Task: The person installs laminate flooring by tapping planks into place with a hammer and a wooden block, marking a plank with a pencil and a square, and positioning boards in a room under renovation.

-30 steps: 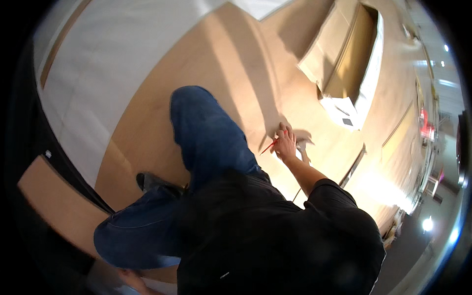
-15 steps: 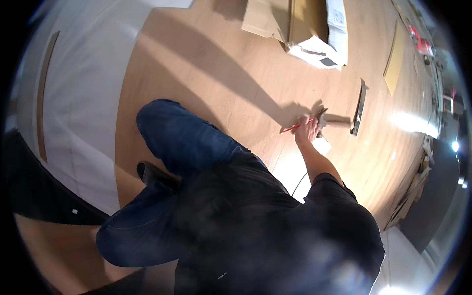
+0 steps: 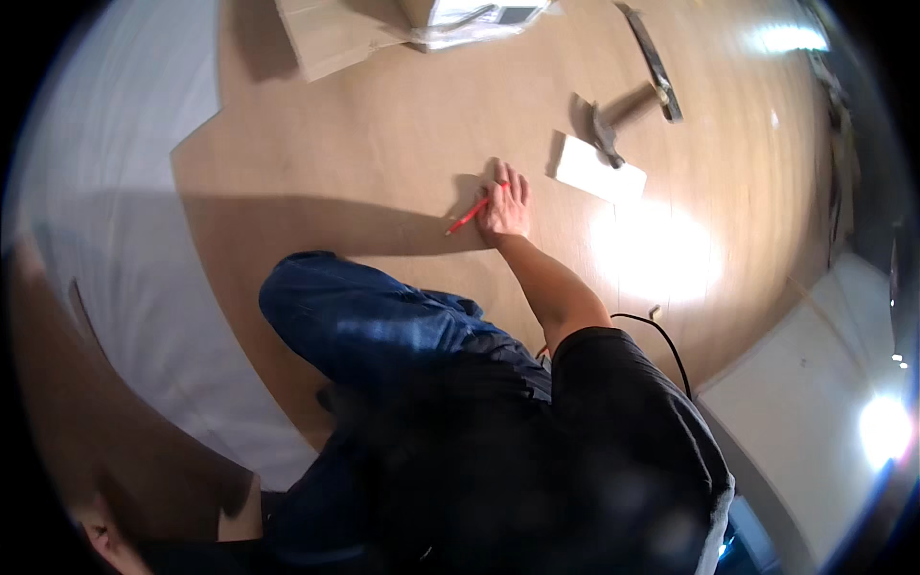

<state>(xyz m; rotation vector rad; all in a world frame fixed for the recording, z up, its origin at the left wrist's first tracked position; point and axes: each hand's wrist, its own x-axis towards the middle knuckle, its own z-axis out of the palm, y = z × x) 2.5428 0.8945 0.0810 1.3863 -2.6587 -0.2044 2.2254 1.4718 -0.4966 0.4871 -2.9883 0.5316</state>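
Note:
My right hand (image 3: 505, 203) rests on the wood-look floor (image 3: 364, 144), fingers reaching forward. A red pencil (image 3: 464, 218) is held in it, the tip pointing left and toward me. Beyond it to the right, a claw hammer (image 3: 604, 137) lies with its head by a small white rectangular piece (image 3: 596, 170). The hammer's blurred handle reaches a long dark metal bar (image 3: 655, 62). At the lower left rim, what looks like my left hand (image 3: 103, 537) shows in part beside a shaded brown surface (image 3: 134, 402). Its fingers are too unclear to read.
An opened cardboard box (image 3: 335, 38) stands at the far edge. White sheeting (image 3: 115, 163) covers the left side, meeting the flooring in a stepped edge. A black cable (image 3: 661, 331) curves by my right upper arm. My bent knee (image 3: 316, 297) lies left of my right arm.
My right hand has come away from the hammer, still with the red pencil, and now lies on bare flooring left of it. The view has turned, and the white piece shows fully.

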